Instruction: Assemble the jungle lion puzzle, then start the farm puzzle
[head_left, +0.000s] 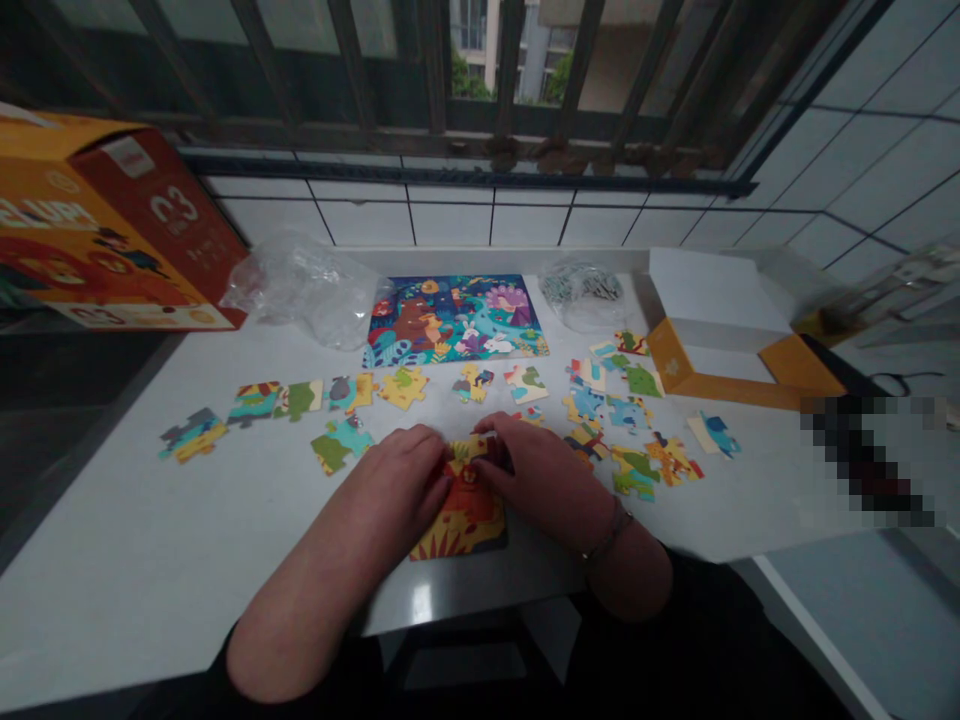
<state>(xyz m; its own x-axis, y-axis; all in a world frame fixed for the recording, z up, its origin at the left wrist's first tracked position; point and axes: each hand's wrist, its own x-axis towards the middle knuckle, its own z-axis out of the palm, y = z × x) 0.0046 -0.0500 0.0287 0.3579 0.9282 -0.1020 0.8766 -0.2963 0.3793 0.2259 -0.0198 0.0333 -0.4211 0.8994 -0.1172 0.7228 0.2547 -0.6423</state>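
A joined section of jigsaw puzzle (469, 512), with a red animal on yellow, lies flat near the table's front edge. At its upper left edge is my left hand (409, 468), fingers curled and pressed against it. My right hand (536, 465) reaches over the upper right corner, with thumb and fingers closed about a yellow jigsaw puzzle piece (480, 447) at the top of the section. Fingers partly cover that piece, so I cannot tell whether it is locked in. Loose pieces lie beyond both hands, including a yellow one (403, 387) and a giraffe-patterned one (673, 460).
A finished-looking animal picture (457, 320) lies at the back between a crumpled clear plastic bag (307, 285) and a clear bag of small items (583, 292). An open white-and-orange box (739, 385) is at right. A large orange box (112, 230) stands far left.
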